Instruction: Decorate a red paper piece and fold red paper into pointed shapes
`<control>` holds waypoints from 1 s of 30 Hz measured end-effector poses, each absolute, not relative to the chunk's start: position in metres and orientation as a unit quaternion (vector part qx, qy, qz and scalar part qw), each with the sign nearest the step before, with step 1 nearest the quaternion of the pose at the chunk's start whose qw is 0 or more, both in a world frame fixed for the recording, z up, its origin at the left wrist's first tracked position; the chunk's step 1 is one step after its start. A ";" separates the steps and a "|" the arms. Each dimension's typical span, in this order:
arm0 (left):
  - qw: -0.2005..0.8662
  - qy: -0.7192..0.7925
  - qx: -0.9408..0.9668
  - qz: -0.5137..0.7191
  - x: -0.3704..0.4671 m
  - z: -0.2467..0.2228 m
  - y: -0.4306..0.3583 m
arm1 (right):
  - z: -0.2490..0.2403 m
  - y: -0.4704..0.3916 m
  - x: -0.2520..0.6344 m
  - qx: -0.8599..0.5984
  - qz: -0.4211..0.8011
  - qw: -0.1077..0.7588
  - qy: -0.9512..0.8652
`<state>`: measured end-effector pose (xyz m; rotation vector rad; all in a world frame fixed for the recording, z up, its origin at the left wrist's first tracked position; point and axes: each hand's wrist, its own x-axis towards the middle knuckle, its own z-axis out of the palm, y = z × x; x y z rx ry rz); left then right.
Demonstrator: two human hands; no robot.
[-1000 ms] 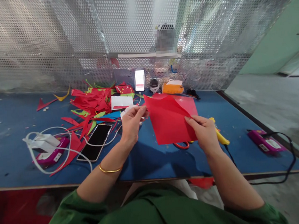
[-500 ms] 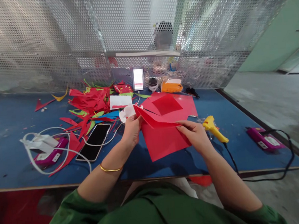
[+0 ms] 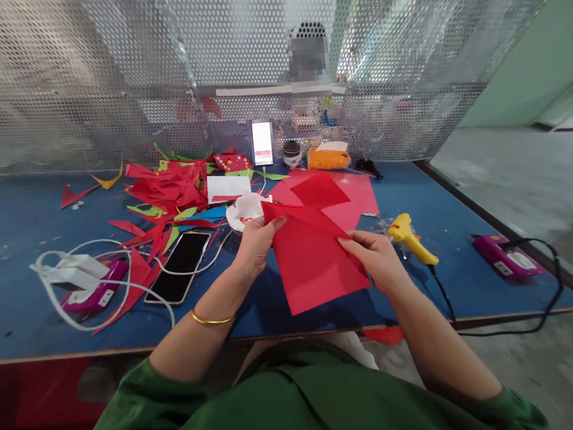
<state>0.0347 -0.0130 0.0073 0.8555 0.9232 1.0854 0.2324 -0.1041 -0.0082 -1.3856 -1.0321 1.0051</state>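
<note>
Between my hands is a folded sheet of red paper, held up above the blue table. My left hand pinches its upper left corner, thumb on top. On the right edge, my right hand grips the fold with thumb and fingers. Behind it lie more red paper sheets, flat on the table. Close to my left hand sits a white bowl with small red bits in it. A yellow glue gun lies just right of my right hand.
Red and green paper scraps pile up at the back left. A black phone, white cables and a purple power strip lie at left. Another purple power strip is at right. A perforated metal screen stands behind; a person is beyond it.
The red paper's upper flap has come down, so the sheet looks flatter and more closed. Both hands keep their hold on it. The camera view has shifted slightly.
</note>
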 end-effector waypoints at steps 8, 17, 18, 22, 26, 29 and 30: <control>0.677 0.407 0.400 0.465 0.037 0.002 -0.014 | -0.013 -0.108 0.230 -0.579 0.431 0.584 -0.371; 0.658 0.384 0.405 0.505 0.037 -0.005 -0.014 | -0.015 -0.115 0.229 -0.569 0.473 0.601 -0.303; 0.659 0.382 0.402 0.508 0.037 -0.005 -0.014 | -0.016 -0.116 0.229 -0.569 0.472 0.603 -0.300; 0.673 0.375 0.391 0.503 0.039 -0.008 -0.013 | -0.018 -0.118 0.230 -0.563 0.459 0.624 -0.289; 0.695 0.365 0.375 0.493 0.041 -0.007 -0.014 | -0.020 -0.122 0.229 -0.554 0.461 0.635 -0.277; 0.709 0.358 0.364 0.487 0.042 -0.006 -0.013 | -0.020 -0.124 0.227 -0.536 0.494 0.632 -0.262; 0.713 0.357 0.360 0.485 0.042 -0.007 -0.013 | -0.020 -0.125 0.226 -0.529 0.507 0.630 -0.256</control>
